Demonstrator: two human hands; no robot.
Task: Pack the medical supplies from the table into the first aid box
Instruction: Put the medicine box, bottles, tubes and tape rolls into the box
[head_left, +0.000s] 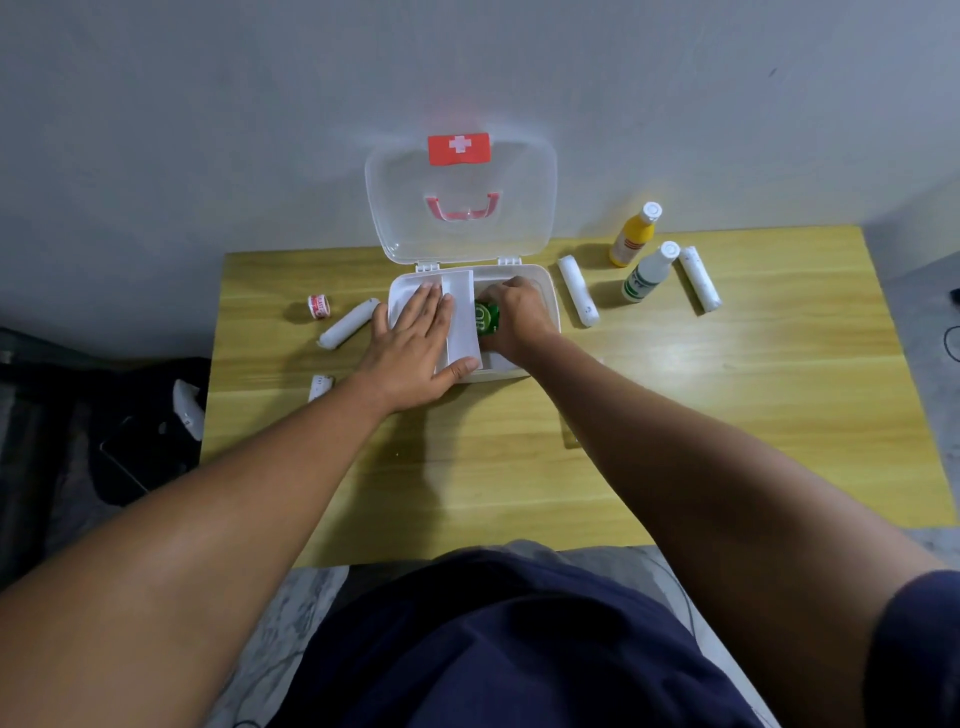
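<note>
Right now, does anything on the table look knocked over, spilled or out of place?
One thing: a white roll hangs at the table's left edge, and another white item lies beyond it, apparently off the table. Both bottles stand upright, no spill shows, and the box lid stands open.

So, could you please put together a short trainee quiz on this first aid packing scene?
1. True or false: the box lid is shut.
2. Which hand holds the green item inside the box? A left, B right.
3. How many bottles stand on the table?

Key:
1. False; the lid stands open.
2. B; the right hand grips it, while the left hand lies flat on the white tray.
3. Two: the yellow bottle and the white bottle.
</note>
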